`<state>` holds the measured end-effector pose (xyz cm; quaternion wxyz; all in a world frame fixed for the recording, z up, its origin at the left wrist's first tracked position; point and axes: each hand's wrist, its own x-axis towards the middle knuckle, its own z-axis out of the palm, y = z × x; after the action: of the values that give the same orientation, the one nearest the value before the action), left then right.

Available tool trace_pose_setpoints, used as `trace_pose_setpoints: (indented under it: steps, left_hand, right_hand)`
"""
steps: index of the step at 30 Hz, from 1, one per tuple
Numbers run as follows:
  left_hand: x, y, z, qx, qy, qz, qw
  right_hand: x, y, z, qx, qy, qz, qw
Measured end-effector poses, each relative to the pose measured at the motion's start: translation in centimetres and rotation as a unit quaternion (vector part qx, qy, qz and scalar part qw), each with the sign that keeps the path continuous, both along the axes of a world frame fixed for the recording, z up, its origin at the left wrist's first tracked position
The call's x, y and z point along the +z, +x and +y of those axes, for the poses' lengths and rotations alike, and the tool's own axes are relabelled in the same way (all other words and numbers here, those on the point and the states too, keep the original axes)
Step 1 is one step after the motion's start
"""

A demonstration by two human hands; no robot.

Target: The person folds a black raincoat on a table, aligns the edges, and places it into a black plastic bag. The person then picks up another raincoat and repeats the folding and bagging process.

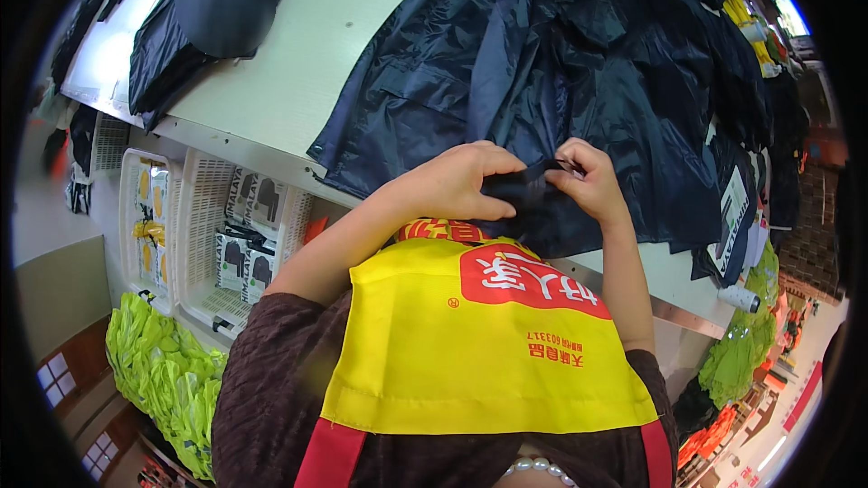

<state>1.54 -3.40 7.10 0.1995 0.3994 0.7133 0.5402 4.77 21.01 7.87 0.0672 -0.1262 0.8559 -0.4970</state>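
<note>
A shiny navy-blue jacket [579, 63] lies spread over the pale worktable [307, 72], its lower edge hanging over the front. My left hand [463, 183] has its fingers and thumb closed around a bunched part of that edge. Just to the right, my right hand [592, 185] pinches the same fabric between thumb and bent fingers. A short stretch of dark cloth runs between the two hands, close to my yellow apron [488, 343]. Small details of the cloth at the fingertips cannot be made out.
A folded dark garment [167, 63] lies at the table's far left. Below the front edge stand white plastic baskets [194, 217] with packaged goods. Lime-green garments are heaped at lower left [167, 370] and right. A white roll [740, 298] sits at the table's right corner.
</note>
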Motion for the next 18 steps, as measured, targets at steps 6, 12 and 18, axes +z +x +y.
trace_pose_setpoints:
  steps: [6, 12, 18]
  left_hand:
    - [-4.1, 2.8, 1.1, 0.132, 0.046, 0.204, 0.969]
    - [-4.7, 0.0, 3.6, 0.392, 0.156, -0.012, 0.906]
    - [-6.3, 1.2, 6.4, 0.347, 0.186, -0.214, 0.894]
  right_hand:
    - [-1.7, 1.1, -1.4, -0.160, -0.056, 0.222, 0.960]
    - [-1.7, 5.4, -6.1, -0.157, -0.110, 0.055, 0.980]
    - [-3.8, -2.2, -2.5, -0.245, 0.173, 0.259, 0.918]
